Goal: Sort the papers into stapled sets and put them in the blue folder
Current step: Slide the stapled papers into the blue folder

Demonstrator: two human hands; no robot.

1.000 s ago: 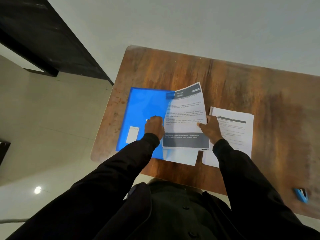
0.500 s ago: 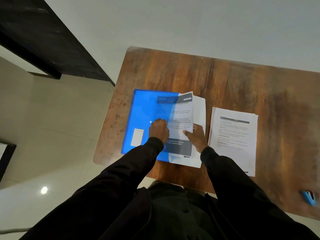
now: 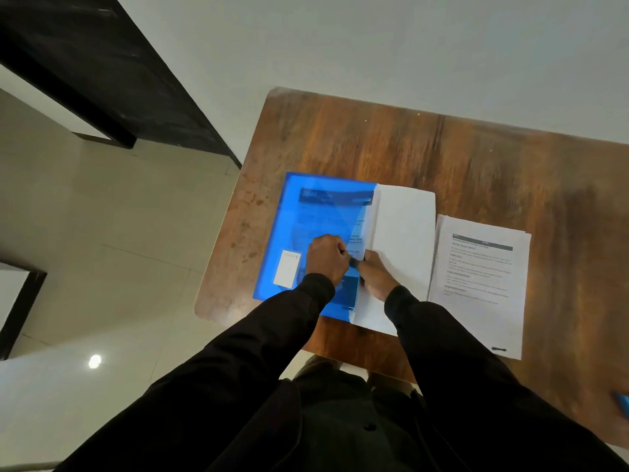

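One folder point(image 3: 306, 229), blue and see-through, lies on the left part of the desk point(image 3: 425, 155). There are three lots of paper. One printed set point(image 3: 335, 212) is inside the folder, and its dark header band shows through the cover. One blank white sheet point(image 3: 403, 240) touches the folder's right edge, though I cannot tell whether its left side runs under the cover. One printed stack point(image 3: 476, 287) lies just to the right of that sheet, flat with its text side up. A single white label point(image 3: 287, 269) sits on the folder's near left part. One small blue thing point(image 3: 622, 401) is cut off at the right edge of the view and is too blurred to name.

Two hands show, both in black sleeves. The left hand point(image 3: 326, 258) is on the cover, with its fingers curled and gripping the folder's right edge. The right hand point(image 3: 376, 277) rests on the blank sheet, right beside the left hand. Its fingers are tucked toward the folder's opening, and I cannot tell whether they pinch anything. A dark strip of the printed set shows between the two hands.

The desk is brown wood with rounded corners and worn patches, and its far edge stands against a pale wall point(image 3: 374, 39). The floor point(image 3: 102, 250) to the left is of light tiles with one lamp's glare. A dark piece of furniture point(image 3: 112, 80) crosses the upper left.
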